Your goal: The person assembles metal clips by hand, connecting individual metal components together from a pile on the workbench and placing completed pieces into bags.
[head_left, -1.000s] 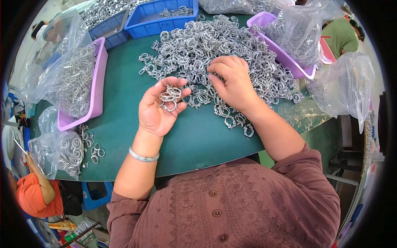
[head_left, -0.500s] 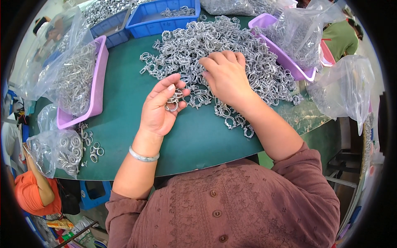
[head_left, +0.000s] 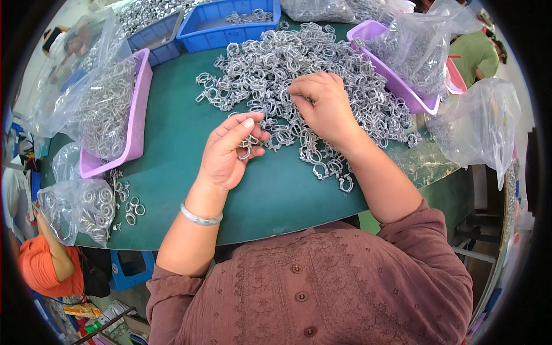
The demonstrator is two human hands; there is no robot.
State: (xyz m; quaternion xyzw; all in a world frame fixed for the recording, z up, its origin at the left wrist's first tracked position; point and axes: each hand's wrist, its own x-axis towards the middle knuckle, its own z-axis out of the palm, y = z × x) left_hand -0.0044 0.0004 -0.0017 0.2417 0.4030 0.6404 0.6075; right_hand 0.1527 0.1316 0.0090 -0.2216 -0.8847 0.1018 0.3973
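A large heap of silvery metal rings with small protruding ends (head_left: pixel 276 63) lies on the green table (head_left: pixel 178 121). My left hand (head_left: pixel 227 152), palm turned up and fingers curled, holds a few metal rings (head_left: pixel 246 146) just in front of the heap. Over the heap's middle is my right hand (head_left: pixel 325 106), back upward, with thumb and fingers bent together. Its fingertips are close to the rings, and whatever they pinch, if anything, is hidden.
Purple baskets hold bagged metal parts at left (head_left: pixel 138 115) and right (head_left: pixel 391 80). A blue bin (head_left: pixel 198 37) stands at the back. Near the left edge lie a plastic bag of rings (head_left: pixel 95 210) and loose rings (head_left: pixel 135 210). Other people are beyond the table.
My left fingers have curled further over the rings. My right hand has shifted slightly right, and its thumb and index finger have drawn into a tighter bend.
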